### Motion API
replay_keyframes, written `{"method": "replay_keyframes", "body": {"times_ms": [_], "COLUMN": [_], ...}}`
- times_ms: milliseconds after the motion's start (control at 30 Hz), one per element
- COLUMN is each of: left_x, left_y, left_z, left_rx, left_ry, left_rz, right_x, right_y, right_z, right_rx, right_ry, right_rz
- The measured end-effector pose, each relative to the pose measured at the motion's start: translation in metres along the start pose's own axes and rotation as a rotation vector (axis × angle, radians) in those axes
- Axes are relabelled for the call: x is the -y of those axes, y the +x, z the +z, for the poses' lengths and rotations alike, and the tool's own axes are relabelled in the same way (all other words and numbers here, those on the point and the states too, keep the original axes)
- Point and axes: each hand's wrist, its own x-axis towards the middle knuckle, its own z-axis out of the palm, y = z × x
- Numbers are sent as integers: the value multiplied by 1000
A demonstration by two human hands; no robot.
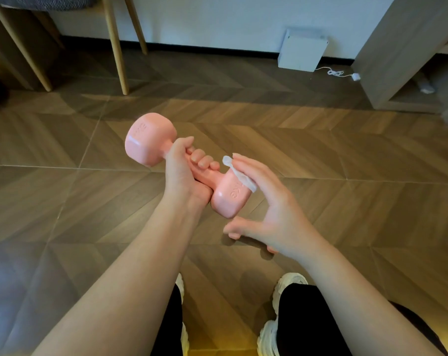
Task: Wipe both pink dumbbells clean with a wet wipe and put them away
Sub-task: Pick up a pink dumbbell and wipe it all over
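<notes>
Second pink dumbbell (234,236) under right hand (271,209)

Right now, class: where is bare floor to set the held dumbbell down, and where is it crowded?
Free: floor between chair legs and left hand; between right hand and cabinet. Crowded: under right hand, where second dumbbell lies.

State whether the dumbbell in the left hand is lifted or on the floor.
Lifted: the left hand grips the dumbbell, fingers wrapped round its middle, clear of the floor.
</notes>
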Motion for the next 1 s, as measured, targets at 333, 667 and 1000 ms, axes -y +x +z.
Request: {"method": "replay_keyframes", "body": {"times_ms": [333, 667, 1000], "left_x": [1, -3, 10], "left_y": [1, -2, -8], "left_z": [-1, 1, 10], "left_rx": [7, 95, 111], "left_ry": [-7, -97, 7], "left_rz": [-10, 10, 10], "right_x": [-14, 3, -8], "right_y": [0, 11, 7], "right_z": [8, 2, 1], "right_rx": [-108, -76, 40], "right_ry": [-289, 735, 847], "right_rz": [-173, 638, 665]}}
